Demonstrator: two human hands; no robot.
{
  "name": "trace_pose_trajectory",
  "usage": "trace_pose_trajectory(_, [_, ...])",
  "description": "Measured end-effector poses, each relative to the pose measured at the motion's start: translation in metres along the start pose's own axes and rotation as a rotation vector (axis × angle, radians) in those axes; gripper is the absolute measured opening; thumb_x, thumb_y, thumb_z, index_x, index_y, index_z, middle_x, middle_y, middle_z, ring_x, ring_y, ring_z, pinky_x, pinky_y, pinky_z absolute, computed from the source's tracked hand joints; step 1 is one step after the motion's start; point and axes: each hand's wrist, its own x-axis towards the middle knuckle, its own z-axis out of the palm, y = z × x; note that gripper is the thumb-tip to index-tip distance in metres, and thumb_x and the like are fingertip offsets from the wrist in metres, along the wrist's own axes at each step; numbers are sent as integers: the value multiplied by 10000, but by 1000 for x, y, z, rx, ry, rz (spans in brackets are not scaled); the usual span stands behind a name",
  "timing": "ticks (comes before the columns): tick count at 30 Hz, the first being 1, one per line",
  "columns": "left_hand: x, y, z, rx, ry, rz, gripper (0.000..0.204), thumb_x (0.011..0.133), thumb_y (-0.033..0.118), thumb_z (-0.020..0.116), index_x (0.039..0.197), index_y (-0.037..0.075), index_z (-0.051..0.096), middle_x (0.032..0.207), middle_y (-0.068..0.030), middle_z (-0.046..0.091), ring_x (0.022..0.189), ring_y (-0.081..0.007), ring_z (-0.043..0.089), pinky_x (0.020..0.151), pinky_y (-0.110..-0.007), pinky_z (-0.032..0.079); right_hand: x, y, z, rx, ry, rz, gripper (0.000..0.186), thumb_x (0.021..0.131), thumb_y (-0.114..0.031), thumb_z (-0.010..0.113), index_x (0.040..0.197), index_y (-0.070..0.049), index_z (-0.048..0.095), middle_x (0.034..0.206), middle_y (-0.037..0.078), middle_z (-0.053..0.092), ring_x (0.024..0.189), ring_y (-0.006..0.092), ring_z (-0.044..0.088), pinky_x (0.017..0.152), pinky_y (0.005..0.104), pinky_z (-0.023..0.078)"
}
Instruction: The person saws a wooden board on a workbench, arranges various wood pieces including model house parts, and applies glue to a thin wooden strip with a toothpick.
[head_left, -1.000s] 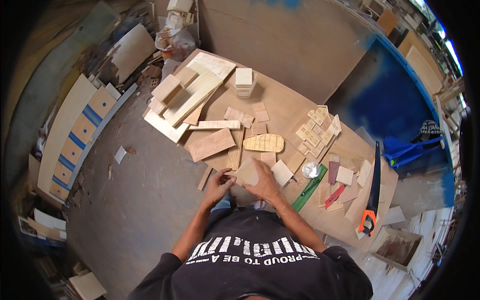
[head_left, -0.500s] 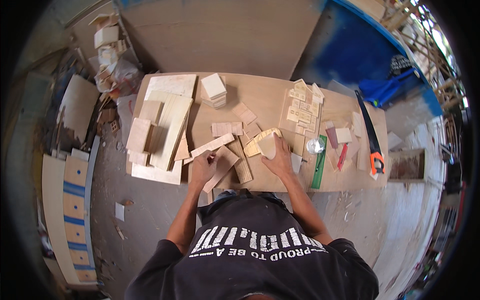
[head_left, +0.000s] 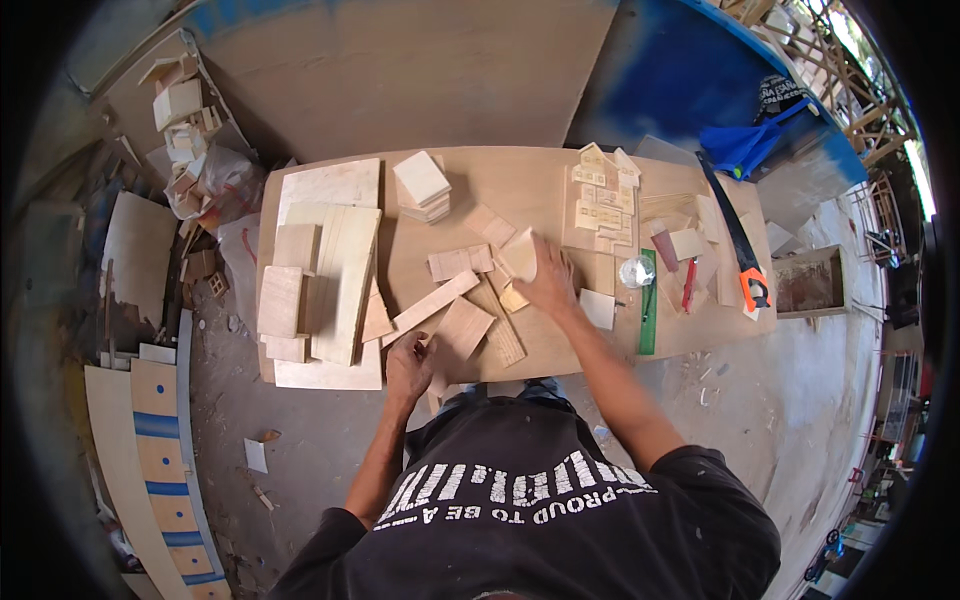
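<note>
My right hand (head_left: 548,283) grips a pale, cream-coloured flat piece (head_left: 519,254) above the middle of the table. Partly under that hand shows a yellowish wooden piece (head_left: 513,299). Near the table's front edge, my left hand (head_left: 408,368) is closed, thumb against fingers; what it holds, if anything, cannot be made out. Just beyond it lie a narrow wooden strip (head_left: 432,305) and a reddish-brown wooden panel (head_left: 463,327). A grooved strip (head_left: 505,330) lies between the hands. Further off are two small grooved panels, one (head_left: 452,263) nearer and one (head_left: 489,225) beyond it.
Stacked boards (head_left: 345,290) cover the table's left side, with a stack of pale blocks (head_left: 422,178) at the back. Small wooden house shapes (head_left: 605,195) lie right of centre. Further right are a green ruler (head_left: 648,315), a red cutter (head_left: 689,285) and a handsaw (head_left: 735,225).
My right hand has moved away from me with the pale piece, uncovering less of the yellowish piece. My left hand has drawn slightly nearer, and the view has shifted.
</note>
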Motion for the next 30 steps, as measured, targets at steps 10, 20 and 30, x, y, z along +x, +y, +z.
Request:
trace_pose_trajectory(10, [-14, 0, -41, -95, 144, -155, 221, 898, 118, 685, 1043, -47, 655, 680, -39, 571, 623, -123, 522, 589, -292, 446, 128, -28, 6, -30, 4, 90, 986, 707, -353, 770, 1528, -141, 267, 1407, 211, 429, 1334, 402, 410, 1072, 563, 360])
trace_pose_trajectory(20, [42, 28, -44, -131, 102, -56, 205, 925, 102, 669, 1111, 17, 653, 884, -55, 633, 788, -156, 626, 637, -295, 522, 143, -36, 35, -96, -123, 135, 900, 819, -531, 712, 1526, -127, 331, 1617, 205, 163, 1500, 395, 126, 1150, 621, 192])
trace_pose_trajectory(30, [67, 20, 11, 24, -61, 236, 220, 887, 103, 696, 1049, -39, 651, 820, -125, 623, 671, -192, 571, 619, -330, 484, -116, 30, -12, 132, 21, 61, 406, 858, -202, 666, 1229, -50, 595, 1301, 157, 556, 1233, 331, 518, 1030, 493, 414])
